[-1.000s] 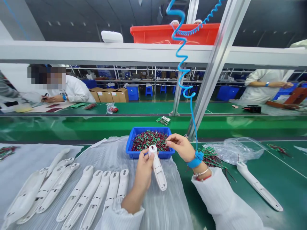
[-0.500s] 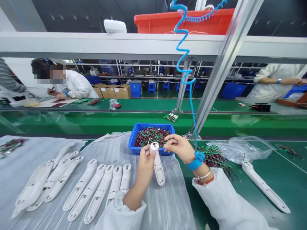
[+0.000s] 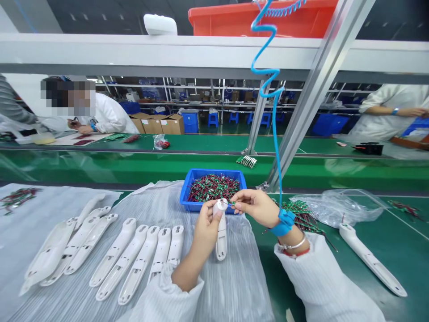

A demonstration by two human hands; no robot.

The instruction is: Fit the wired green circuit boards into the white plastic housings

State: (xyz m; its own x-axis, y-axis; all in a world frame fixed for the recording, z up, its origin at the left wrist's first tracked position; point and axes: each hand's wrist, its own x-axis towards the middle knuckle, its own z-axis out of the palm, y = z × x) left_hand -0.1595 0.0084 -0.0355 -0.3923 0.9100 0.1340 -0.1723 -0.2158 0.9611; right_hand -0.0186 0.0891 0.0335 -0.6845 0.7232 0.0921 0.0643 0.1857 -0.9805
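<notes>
My left hand (image 3: 208, 226) grips a white plastic housing (image 3: 221, 239) near its round upper end, the long body pointing down toward me. Close beside that end, my right hand (image 3: 258, 208) pinches a small green circuit board (image 3: 233, 204) with thin wires running to the top of the housing. How far the wires go into it I cannot make out. Just behind both hands stands a blue bin (image 3: 192, 206) heaped with red-wired green boards. A blue wrist strap (image 3: 283, 223) with a coiled cord is on my right wrist.
Several white housings (image 3: 139, 264) lie on foam sheeting (image 3: 234, 286) to the left. Wired boards (image 3: 301, 212), a clear plastic bag (image 3: 348, 208) and another housing (image 3: 373, 259) lie on the right. A metal post (image 3: 311, 98) rises behind my right hand. Co-workers sit across the line.
The housing in my left hand has turned more upright and shifted slightly right. The green board now shows between my right fingers. The whole view has tilted a little downward.
</notes>
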